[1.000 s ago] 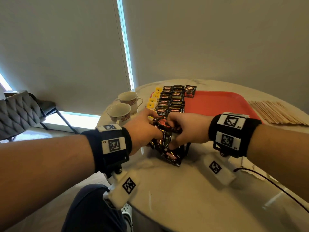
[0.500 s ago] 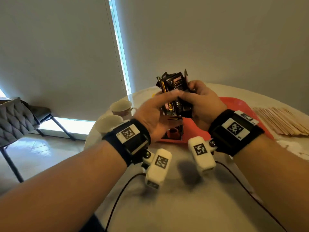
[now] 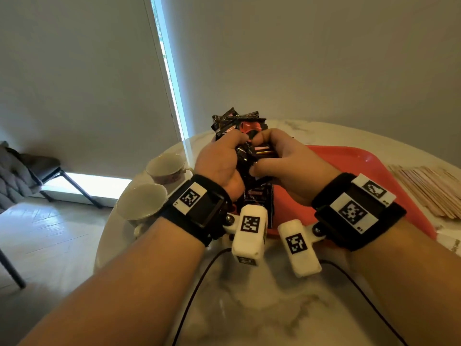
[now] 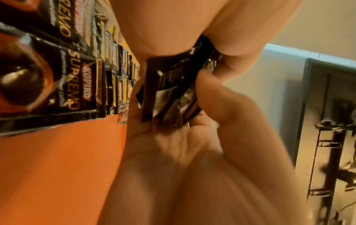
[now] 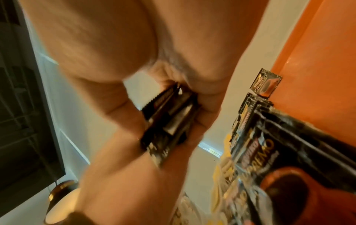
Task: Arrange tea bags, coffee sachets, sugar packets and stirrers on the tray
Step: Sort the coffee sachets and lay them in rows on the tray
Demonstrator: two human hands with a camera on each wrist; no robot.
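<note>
Fingers [image 3: 233,143] of both hands are curled round a bundle of coffee sachets [image 3: 239,126], which is held in the air above the near edge of the red tray [image 3: 349,161]. The left hand [image 3: 219,163] and right hand [image 3: 289,166] are pressed together on it. The bundle is best squared up and one sachet pinched off at a time, so that it can be laid beside the rows of sachets [image 4: 80,85] already on the tray without disturbing them.

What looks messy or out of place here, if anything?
The sachets gripped in both hands fan out unevenly, corners askew, unlike the neat rows on the tray. The stirrers lie on the table, off the tray.
</note>
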